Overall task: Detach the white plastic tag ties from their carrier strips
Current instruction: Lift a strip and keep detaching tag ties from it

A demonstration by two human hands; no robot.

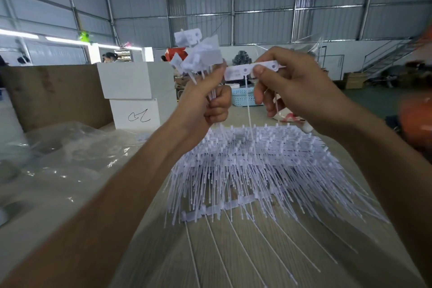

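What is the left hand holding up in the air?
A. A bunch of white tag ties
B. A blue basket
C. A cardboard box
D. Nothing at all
A: the left hand grips a bunch of white tag ties by their thin tails, with the flat tag heads fanned out above the fist, while the right hand pinches one more tag beside it.

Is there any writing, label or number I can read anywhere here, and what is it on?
No readable words.
White box: a black handwritten scrawl, not legible as letters.
Tag pinched by the right hand: faint marks, too blurred to read.
Tags bunched in the left hand: nothing legible.
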